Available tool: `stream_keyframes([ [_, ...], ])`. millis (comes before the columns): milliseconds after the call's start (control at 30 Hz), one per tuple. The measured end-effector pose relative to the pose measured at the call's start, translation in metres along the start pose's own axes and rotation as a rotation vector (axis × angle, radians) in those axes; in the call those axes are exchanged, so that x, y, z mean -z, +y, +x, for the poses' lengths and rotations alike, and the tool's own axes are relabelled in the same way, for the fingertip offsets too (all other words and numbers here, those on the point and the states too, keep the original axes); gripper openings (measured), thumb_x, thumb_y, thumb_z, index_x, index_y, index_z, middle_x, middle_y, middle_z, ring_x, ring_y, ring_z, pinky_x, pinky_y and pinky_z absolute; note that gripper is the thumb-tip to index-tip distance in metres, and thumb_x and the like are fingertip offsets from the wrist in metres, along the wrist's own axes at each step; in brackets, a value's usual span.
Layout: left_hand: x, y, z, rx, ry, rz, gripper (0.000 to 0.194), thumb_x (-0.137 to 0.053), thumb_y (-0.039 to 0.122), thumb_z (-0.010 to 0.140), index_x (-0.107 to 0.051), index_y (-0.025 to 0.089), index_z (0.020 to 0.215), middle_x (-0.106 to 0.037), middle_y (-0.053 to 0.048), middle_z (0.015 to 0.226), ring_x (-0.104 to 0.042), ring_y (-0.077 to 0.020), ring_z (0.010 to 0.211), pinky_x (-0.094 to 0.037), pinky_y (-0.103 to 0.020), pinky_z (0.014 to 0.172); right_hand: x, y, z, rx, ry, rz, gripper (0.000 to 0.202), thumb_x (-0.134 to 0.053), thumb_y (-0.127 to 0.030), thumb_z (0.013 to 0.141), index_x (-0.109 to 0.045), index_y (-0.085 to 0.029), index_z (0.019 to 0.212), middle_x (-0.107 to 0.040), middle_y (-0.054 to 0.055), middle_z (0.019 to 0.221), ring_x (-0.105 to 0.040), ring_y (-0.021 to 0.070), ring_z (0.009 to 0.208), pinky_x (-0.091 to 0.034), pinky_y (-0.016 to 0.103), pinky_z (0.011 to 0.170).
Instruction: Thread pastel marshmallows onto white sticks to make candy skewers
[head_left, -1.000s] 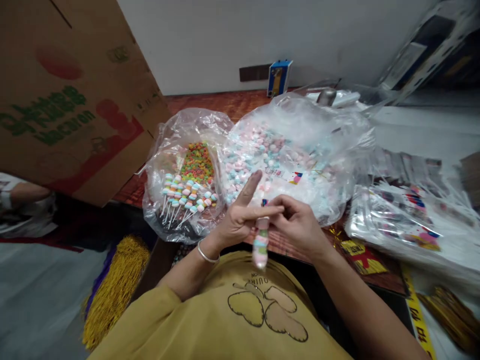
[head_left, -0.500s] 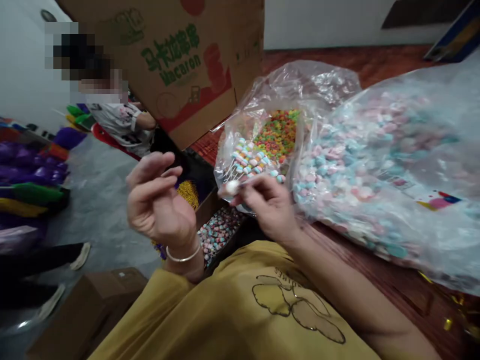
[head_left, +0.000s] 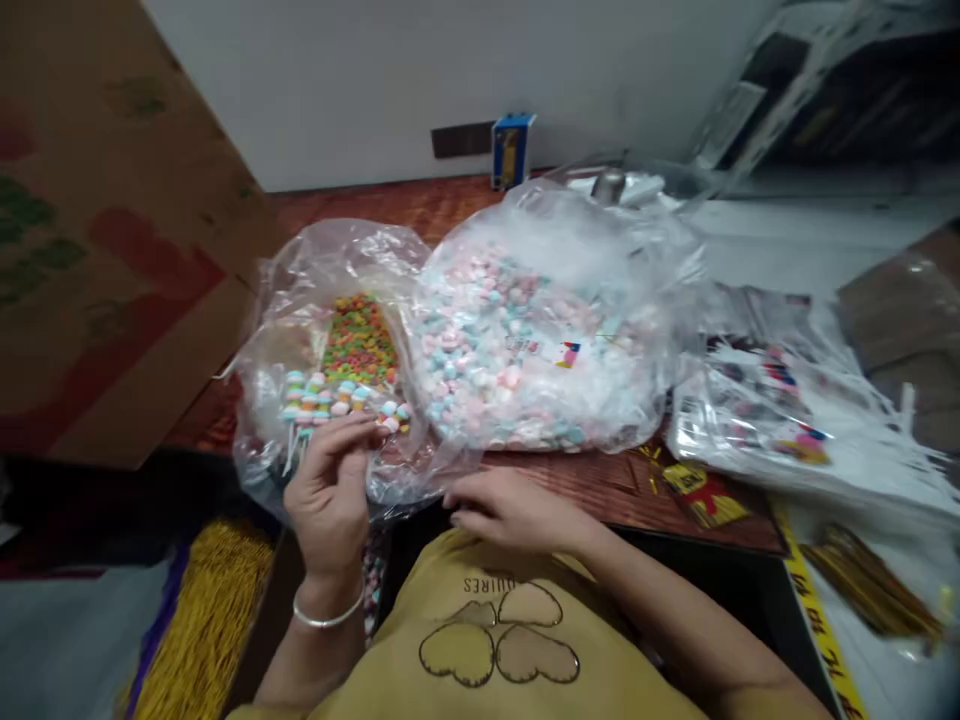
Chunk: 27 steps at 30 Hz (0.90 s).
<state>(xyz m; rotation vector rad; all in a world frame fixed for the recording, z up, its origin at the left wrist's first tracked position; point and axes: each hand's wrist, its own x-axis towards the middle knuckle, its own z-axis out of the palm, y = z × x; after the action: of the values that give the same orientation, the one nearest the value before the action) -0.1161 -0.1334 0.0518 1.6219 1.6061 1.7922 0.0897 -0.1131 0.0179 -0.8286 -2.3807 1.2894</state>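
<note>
My left hand (head_left: pixel 331 490) reaches over the near side of an open clear plastic bag (head_left: pixel 259 345). Its fingers are bent together, and the tips touch or nearly touch a small pink and blue marshmallow skewer (head_left: pixel 391 415); what they pinch, if anything, is hidden. Just left of it lies a row of marshmallow skewers (head_left: pixel 306 395) with white sticks, in front of orange and green candies (head_left: pixel 361 340). My right hand (head_left: pixel 517 508) hovers by the table edge, fingers loosely apart, with nothing visible in it. A big bag of pink and blue marshmallows (head_left: pixel 487 340) lies beyond it.
A large cardboard box (head_left: pixel 150 300) stands at left. To the right lie printed plastic bags (head_left: pixel 750 410) and a gold packet (head_left: pixel 705 495). At the wall stands a small blue box (head_left: pixel 512 150). Gold fringe (head_left: pixel 214 610) hangs lower left, beside a container of small candies (head_left: pixel 373 590).
The view has swung right. My left hand has come down from a raised, open pose to the skewers. My right hand has drawn back to the table edge, and the pale piece at its fingers no longer shows.
</note>
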Motion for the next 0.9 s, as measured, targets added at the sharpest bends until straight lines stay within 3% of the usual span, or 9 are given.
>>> stream_keyframes([
  [133,-0.043,-0.012,-0.001,0.064,-0.267,-0.14,0.014,-0.062,0.019,0.093,-0.074,0.02,0.098,-0.072,-0.005,0.103,-0.07,-0.0159,0.092,-0.059,-0.03,0.082,0.034,0.02,-0.063,-0.194,0.352,0.119,0.018,-0.055,-0.023,0.097,-0.072,-0.022,0.102,-0.076,0.002,0.097,-0.069,0.0161,0.085,-0.049,0.027,0.077],
  [233,-0.071,-0.016,-0.003,0.084,-0.447,-0.204,0.016,-0.059,0.019,0.094,-0.073,0.021,0.1,-0.072,-0.005,0.104,-0.071,-0.0151,0.088,-0.059,-0.03,0.081,0.051,0.031,-0.089,-0.265,0.572,0.089,0.02,-0.056,-0.031,0.097,-0.073,-0.022,0.099,-0.076,0.002,0.092,-0.069,0.0176,0.082,-0.051,0.029,0.075],
  [333,-0.093,-0.016,-0.005,0.051,-0.565,-0.212,0.018,-0.055,0.016,0.095,-0.073,0.02,0.099,-0.073,-0.005,0.099,-0.07,-0.0149,0.088,-0.057,-0.03,0.082,0.072,0.042,-0.09,-0.29,0.77,0.018,0.022,-0.056,-0.035,0.098,-0.072,-0.021,0.098,-0.074,0.003,0.087,-0.068,0.0184,0.079,-0.051,0.03,0.073],
  [467,-0.109,-0.016,-0.008,0.022,-0.668,-0.199,0.022,-0.053,0.01,0.093,-0.072,0.019,0.097,-0.073,-0.005,0.094,-0.069,-0.015,0.091,-0.055,-0.029,0.083,0.104,0.063,-0.061,-0.36,1.006,-0.235,0.023,-0.057,-0.037,0.095,-0.071,-0.02,0.103,-0.072,0.008,0.099,-0.067,0.0225,0.085,-0.05,0.034,0.075],
  [600,-0.114,-0.015,-0.008,0.081,-0.696,-0.201,0.023,-0.052,0.01,0.091,-0.073,0.02,0.095,-0.074,-0.006,0.094,-0.068,-0.0154,0.09,-0.055,-0.028,0.081,0.125,0.088,-0.02,-0.508,0.986,-0.549,0.035,-0.059,-0.034,0.089,-0.065,-0.016,0.119,-0.069,0.016,0.111,-0.062,0.0311,0.1,-0.046,0.041,0.083],
  [700,-0.115,-0.013,-0.008,0.199,-0.71,-0.232,0.02,-0.054,0.015,0.091,-0.074,0.019,0.092,-0.073,-0.006,0.094,-0.068,-0.0165,0.088,-0.055,-0.03,0.081,0.128,0.097,-0.003,-0.618,0.907,-0.605,0.017,-0.057,-0.027,0.088,-0.067,-0.018,0.099,-0.07,0.013,0.095,-0.061,0.03,0.091,-0.042,0.04,0.081],
  [800,-0.121,-0.01,-0.01,0.487,-0.772,-0.365,0.016,-0.061,0.026,0.09,-0.075,0.019,0.092,-0.073,-0.006,0.089,-0.069,-0.0168,0.083,-0.055,-0.031,0.081,0.125,0.09,-0.003,-0.543,0.936,-0.591,0.012,-0.052,-0.022,0.089,-0.061,-0.021,0.082,-0.069,0.01,0.087,-0.06,0.027,0.087,-0.04,0.039,0.081],
  [900,-0.138,-0.006,-0.016,0.886,-0.884,-0.679,0.025,-0.075,0.037,0.081,-0.075,0.016,0.095,-0.075,-0.007,0.088,-0.07,-0.0169,0.08,-0.054,-0.031,0.082,0.121,0.071,-0.015,-0.348,0.993,-0.415,0.011,-0.05,-0.025,0.094,-0.06,-0.022,0.089,-0.071,0.008,0.094,-0.063,0.025,0.088,-0.043,0.036,0.081],
])
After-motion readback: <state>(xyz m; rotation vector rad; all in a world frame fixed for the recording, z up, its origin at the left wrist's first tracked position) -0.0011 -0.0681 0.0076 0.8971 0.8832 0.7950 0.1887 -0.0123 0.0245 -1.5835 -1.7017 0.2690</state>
